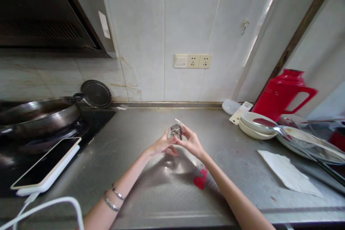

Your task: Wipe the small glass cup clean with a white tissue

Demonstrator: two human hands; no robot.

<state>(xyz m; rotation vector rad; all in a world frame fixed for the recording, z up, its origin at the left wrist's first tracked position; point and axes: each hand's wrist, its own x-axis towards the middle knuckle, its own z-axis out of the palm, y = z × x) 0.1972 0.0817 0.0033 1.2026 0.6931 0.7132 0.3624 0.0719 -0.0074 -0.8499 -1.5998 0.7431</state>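
Over the middle of the counter, my left hand [161, 145] and my right hand [192, 143] come together around a small, dark, shiny, block-like object [176, 131]. It looks glassy or wrapped, and its exact kind cannot be made out. Both hands have their fingers curled about its sides, with the thumbs meeting at the near side. A thin whitish piece [178, 122] sticks up beside the right fingertips. Below the hands, a ragged red patch [200, 179] shows on the steel surface near my right forearm. The object's lower part is hidden by my fingers.
On the left, a pan [40, 116] sits on the black stove, with a phone [47, 163] on a white block and a cable near it. To the right are a red thermos [283, 93], stacked bowls [256, 133], plates, and a white napkin [289, 172].
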